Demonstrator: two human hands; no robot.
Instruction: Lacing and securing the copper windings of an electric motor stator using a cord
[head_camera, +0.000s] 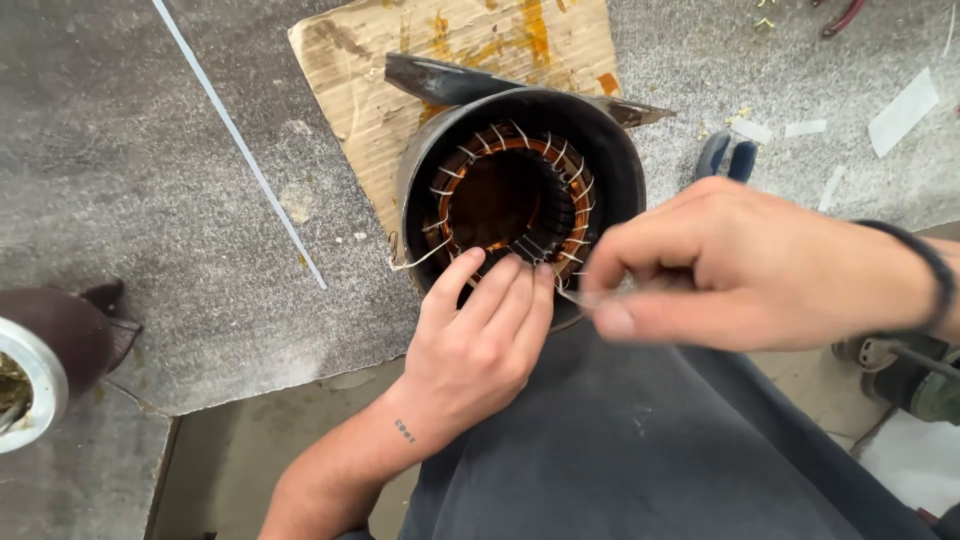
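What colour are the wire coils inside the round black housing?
The coils are copper-orange, tied with whitish lacing; the head view shows them inside the housing.

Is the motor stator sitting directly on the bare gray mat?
No, the stator housing rests on a stained piece of cardboard laid over the gray mat.

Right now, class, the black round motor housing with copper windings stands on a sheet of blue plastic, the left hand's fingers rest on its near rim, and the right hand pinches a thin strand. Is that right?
Not quite. The black round motor housing with copper windings stands on a stained brown cardboard sheet, not blue plastic, as the head view shows. The left hand does rest its fingers on the near rim, and the right hand pinches a thin strand.
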